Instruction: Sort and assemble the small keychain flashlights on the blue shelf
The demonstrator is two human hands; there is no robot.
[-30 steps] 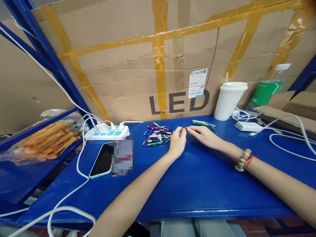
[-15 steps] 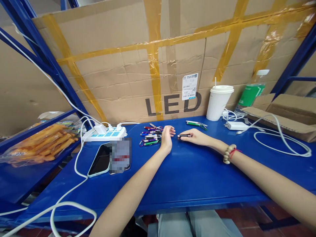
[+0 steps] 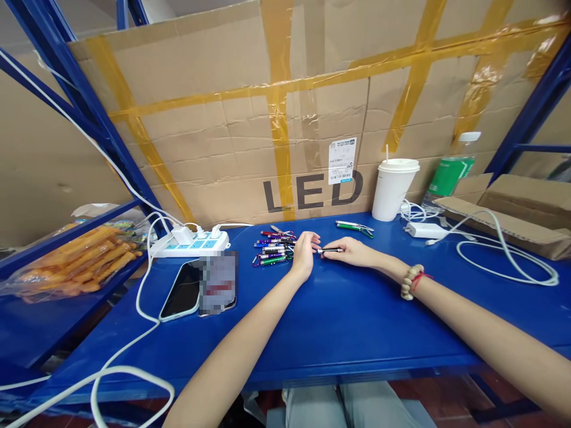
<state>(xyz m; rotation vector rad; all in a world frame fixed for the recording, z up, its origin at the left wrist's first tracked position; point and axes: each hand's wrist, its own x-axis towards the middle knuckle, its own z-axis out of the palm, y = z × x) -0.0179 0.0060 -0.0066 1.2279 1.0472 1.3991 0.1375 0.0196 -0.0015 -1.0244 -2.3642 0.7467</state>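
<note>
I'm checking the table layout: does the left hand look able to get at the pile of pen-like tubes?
Probably yes: the pile of tubes lies just beside the left hand, and nothing visible stands between them, though the hand's palm is hidden.

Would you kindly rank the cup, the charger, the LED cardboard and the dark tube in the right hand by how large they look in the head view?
1. LED cardboard
2. Cup
3. Charger
4. Dark tube in the right hand
</note>
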